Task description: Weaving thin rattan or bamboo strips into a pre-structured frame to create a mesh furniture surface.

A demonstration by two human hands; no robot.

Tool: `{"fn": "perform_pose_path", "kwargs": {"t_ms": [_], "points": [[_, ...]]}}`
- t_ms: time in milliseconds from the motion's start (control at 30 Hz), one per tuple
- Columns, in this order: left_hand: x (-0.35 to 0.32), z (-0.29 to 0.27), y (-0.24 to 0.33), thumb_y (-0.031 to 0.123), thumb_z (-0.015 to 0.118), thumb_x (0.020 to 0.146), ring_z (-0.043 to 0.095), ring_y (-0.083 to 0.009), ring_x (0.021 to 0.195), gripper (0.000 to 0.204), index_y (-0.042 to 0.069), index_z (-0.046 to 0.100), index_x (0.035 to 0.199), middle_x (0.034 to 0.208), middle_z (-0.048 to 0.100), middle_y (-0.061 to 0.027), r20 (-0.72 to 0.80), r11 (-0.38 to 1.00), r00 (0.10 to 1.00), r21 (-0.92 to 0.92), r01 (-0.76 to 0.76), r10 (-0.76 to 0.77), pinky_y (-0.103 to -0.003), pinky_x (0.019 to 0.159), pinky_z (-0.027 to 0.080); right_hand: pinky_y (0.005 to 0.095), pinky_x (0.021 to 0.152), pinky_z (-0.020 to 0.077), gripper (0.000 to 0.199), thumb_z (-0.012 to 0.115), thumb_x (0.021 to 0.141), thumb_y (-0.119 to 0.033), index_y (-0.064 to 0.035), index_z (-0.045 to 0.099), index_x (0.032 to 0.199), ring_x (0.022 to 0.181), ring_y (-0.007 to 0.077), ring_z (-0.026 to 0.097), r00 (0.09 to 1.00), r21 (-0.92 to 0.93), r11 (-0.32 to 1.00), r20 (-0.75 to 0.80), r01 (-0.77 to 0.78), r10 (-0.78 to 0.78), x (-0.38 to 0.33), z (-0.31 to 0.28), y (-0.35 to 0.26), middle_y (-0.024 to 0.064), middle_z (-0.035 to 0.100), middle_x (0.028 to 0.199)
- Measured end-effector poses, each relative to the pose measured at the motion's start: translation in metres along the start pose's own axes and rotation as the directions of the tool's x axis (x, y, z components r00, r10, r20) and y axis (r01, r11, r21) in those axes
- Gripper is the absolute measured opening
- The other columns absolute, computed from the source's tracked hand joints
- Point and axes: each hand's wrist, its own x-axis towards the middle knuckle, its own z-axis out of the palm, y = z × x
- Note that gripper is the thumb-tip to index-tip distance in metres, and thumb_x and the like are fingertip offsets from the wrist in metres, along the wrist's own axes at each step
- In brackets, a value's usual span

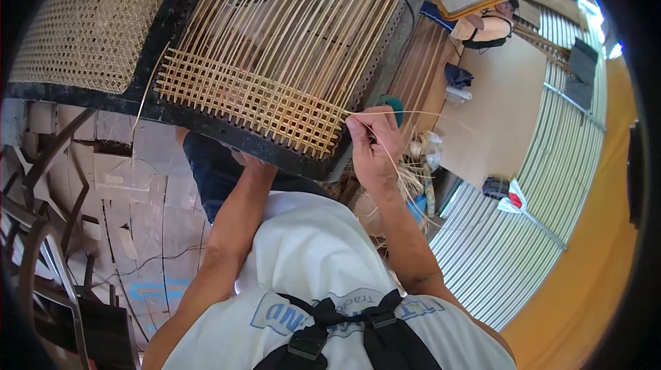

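Dark frame: the perforated dark frame (206, 130) stretched in front of the person, who was on its near side, likely so that both its upper face and underside stayed within reach.
Woven band: the open cane grid (248, 101) filled the near end of the frame's right-hand opening, its looped ends lying along the near rail.
Long strands: lengthwise canes (296, 12) ran from that grid toward the frame's far end, spaced apart, presumably held in line by its edge holes.
Cane strand: a thin pale strand (406, 112) met the grid at the frame's near right corner and trailed off rightward from it.
Right hand: the right hand (377, 142) was just right of that corner, thumb and forefinger pinching the strand near the weave, probably because a short hold steered its fine tip better.
Left hand: the left hand (253, 164) reached beneath the frame's near rail, perhaps to serve the underside; its fingers were hidden, so its grip could not be told.
Cane bundle: loose strips (412, 178) lay to the right of the frame, seemingly kept handy beside the right arm.
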Motion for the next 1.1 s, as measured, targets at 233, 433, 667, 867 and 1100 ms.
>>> {"fn": "perform_pose_path", "kwargs": {"t_ms": [233, 433, 667, 867, 1100], "points": [[0.015, -0.043, -0.044, 0.059, 0.037, 0.1, 0.048, -0.0327, 0.135, 0.067, 0.018, 0.039, 0.153, 0.155, 0.042, -0.0096, 0.309, 0.9, 0.941, -0.358, 0.247, -0.136, -0.051, 0.112, 0.039, 0.0309, 0.063, 0.0466, 0.015, 0.067, 0.095, -0.012, 0.0012, 0.062, 0.095, 0.068, 0.0183, 0.056, 0.958, 0.016, 0.959, 0.029, -0.284, 0.284, -0.001, -0.004, -0.014, 0.0094, 0.057, 0.081], [0.042, -0.065, -0.086, 0.057, 0.037, 0.101, 0.047, -0.0333, 0.136, 0.066, 0.016, 0.039, 0.152, 0.155, 0.042, -0.0107, 0.618, 0.624, 0.78, -0.575, 0.529, -0.092, -0.051, 0.114, 0.037, 0.0315, 0.059, 0.045, 0.012, 0.064, 0.096, -0.009, 0.0013, 0.06, 0.094, 0.065, 0.019, 0.055, 0.918, -0.031, 0.924, 0.11, -0.381, 0.382, 0.003, -0.005, -0.025, 0.0113, 0.057, 0.081], [0.064, -0.094, -0.127, 0.055, 0.037, 0.102, 0.046, -0.0341, 0.137, 0.065, 0.014, 0.04, 0.152, 0.155, 0.043, -0.012, 0.827, 0.177, 0.542, -0.561, 0.808, 0.147, -0.05, 0.117, 0.035, 0.0392, 0.062, 0.0472, 0.005, 0.059, 0.093, 0.0, 0.0014, 0.056, 0.097, 0.07, 0.0335, 0.057, 0.977, -0.152, 0.973, 0.095, -0.173, 0.189, 0.006, -0.001, -0.022, 0.0174, 0.056, 0.084], [0.051, -0.069, -0.106, 0.059, 0.035, 0.101, 0.041, -0.0336, 0.14, 0.067, 0.017, 0.036, 0.154, 0.157, 0.039, -0.0103, 0.705, 0.611, 0.709, -0.565, 0.554, 0.01, -0.052, 0.118, 0.03, 0.0385, 0.061, 0.0469, 0.005, 0.06, 0.094, -0.001, 0.0014, 0.056, 0.097, 0.069, 0.0313, 0.057, 0.987, -0.179, 0.979, 0.113, -0.093, 0.114, 0.005, 0.002, -0.02, 0.0162, 0.056, 0.084], [0.048, -0.036, -0.064, 0.065, 0.032, 0.099, 0.033, -0.0325, 0.145, 0.071, 0.024, 0.03, 0.157, 0.161, 0.031, -0.007, 0.275, 0.992, 0.959, 0.086, -0.09, 0.063, -0.056, 0.12, 0.022, 0.0319, 0.059, 0.0457, 0.005, 0.06, 0.096, -0.005, -0.0004, 0.059, 0.098, 0.065, 0.02, 0.056, 0.95, 0.032, 0.955, 0.115, -0.296, 0.291, -0.009, -0.003, -0.016, 0.012, 0.058, 0.085]]}}
